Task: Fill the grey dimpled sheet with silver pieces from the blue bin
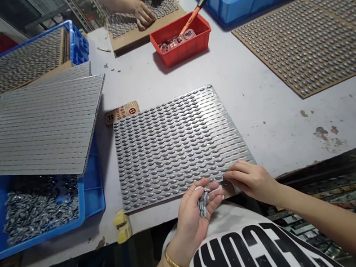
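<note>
A flat board (173,148) lies on the grey table (275,122), covered in tight rows of small oval metal pieces. My left hand (193,222) is palm up just below its near edge, with several small metal pieces (203,203) cupped in it. My right hand (250,180) rests at the board's near right corner, its fingertips on the edge. Whether those fingers pinch a piece is hidden.
To the left, a ribbed metal sheet (40,129) lies over a blue bin (40,229) of loose metal pieces. A red tray (181,44) holds an orange-handled tool. Across the table, a co-worker's hand (143,14) rests on another board. A cardboard-backed board (309,43) lies right.
</note>
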A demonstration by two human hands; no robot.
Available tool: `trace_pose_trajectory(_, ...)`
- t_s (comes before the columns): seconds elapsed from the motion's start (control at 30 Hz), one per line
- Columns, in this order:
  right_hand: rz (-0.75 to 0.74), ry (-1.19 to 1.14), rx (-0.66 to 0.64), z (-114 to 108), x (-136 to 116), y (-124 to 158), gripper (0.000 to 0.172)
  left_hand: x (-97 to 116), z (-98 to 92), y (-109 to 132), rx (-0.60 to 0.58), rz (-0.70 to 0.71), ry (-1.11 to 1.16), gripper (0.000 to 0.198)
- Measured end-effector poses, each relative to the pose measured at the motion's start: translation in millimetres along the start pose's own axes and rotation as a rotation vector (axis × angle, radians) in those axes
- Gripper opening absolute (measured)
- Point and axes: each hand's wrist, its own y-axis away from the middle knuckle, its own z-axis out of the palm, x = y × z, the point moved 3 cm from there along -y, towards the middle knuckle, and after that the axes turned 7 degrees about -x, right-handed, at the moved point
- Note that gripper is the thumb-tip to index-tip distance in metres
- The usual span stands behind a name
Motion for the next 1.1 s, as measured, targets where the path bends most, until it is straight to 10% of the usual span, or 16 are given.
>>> trace_pose_trajectory(0.43, 0.023, -0.044, -0.015, -8.7, -3.5, -4.4, 0.022, -3.4, -3.3, -1.7, -0.084, 0.018, -0.071, 0.026)
trace_pose_trajectory(0.67, 0.522, -0.417, 0.398, -31.4, 55.4, 1.5, 0.043, 8.0, -9.6, 6.6, -0.09, 0.09, -0.089, 0.018)
trace_pose_trajectory(1.1, 0.806, -0.915, 0.404, -22.8, 60.9, -15.9, 0.05, 43.9, -32.3, 10.2, -0.049, 0.166, -0.057, 0.016)
